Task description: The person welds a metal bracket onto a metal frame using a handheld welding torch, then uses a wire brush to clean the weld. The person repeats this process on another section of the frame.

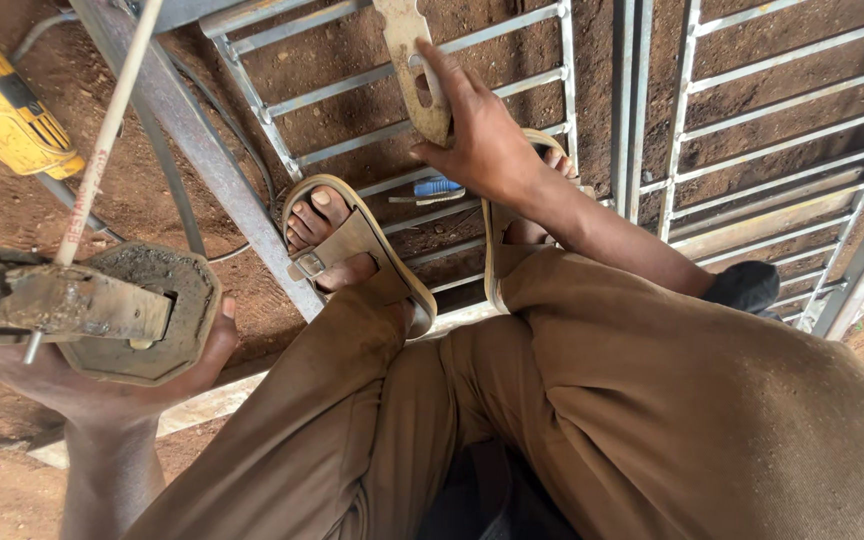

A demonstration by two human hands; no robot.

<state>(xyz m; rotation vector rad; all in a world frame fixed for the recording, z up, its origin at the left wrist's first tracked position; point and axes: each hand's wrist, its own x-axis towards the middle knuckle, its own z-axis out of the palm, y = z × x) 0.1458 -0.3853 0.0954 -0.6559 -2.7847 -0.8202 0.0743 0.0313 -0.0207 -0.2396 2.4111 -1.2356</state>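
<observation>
My left hand [102,385] grips a grimy electrode holder [62,305] with a thin welding rod [102,140] slanting up from it at the lower left. My right hand [487,140] reaches forward and holds a flat tan piece with a hole [414,55] upright against the bars of a grey metal grille [392,70] lying on red earth. My sandalled feet [337,235] rest on the grille's frame, and my brown trousers [592,400] fill the lower frame.
A yellow power tool [2,105] lies at the upper left beside grey cables [177,190]. A blue-handled tool [432,188] lies under the bars near my right hand. A second grille section [782,130] extends to the right.
</observation>
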